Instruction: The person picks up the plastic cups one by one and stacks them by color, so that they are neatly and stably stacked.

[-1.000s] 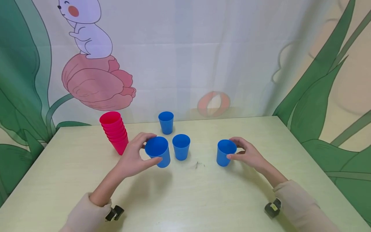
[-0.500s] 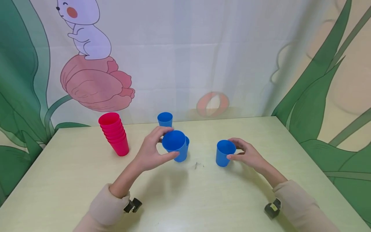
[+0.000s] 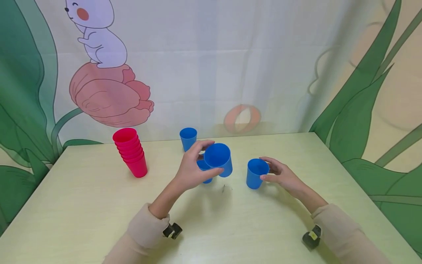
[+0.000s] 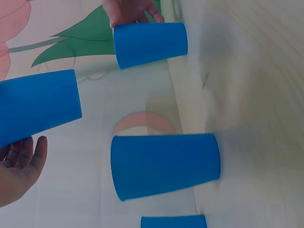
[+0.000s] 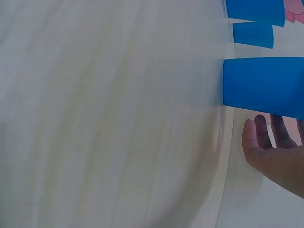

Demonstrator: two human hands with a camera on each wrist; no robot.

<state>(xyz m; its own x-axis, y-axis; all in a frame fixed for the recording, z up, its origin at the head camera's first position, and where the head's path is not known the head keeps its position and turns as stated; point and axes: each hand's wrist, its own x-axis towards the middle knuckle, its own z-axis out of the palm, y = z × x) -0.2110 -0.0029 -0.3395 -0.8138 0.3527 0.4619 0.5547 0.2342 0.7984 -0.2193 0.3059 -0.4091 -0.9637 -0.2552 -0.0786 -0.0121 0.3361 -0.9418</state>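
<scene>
My left hand (image 3: 191, 168) grips a blue plastic cup (image 3: 219, 157), mouth up and slightly tilted, raised off the table. In the left wrist view that lifted cup (image 4: 38, 104) is at the left, fingers under its side. Behind it stands a second blue cup (image 3: 202, 166), partly hidden in the head view but whole in the left wrist view (image 4: 166, 166). My right hand (image 3: 285, 178) holds another upright blue cup (image 3: 254, 178) between thumb and fingers; its base is on the table. One more blue cup (image 3: 188, 137) stands near the back edge.
A leaning stack of several nested red cups (image 3: 133, 154) stands at the back left of the pale wooden table (image 3: 99, 205). A printed curtain (image 3: 280, 73) hangs right behind the table's back edge. Small dark marks (image 3: 224, 188) show on the tabletop.
My left hand has carried its blue cup rightward, past the front of the standing middle cup and toward the right hand's cup. My right hand has stayed at its cup.
</scene>
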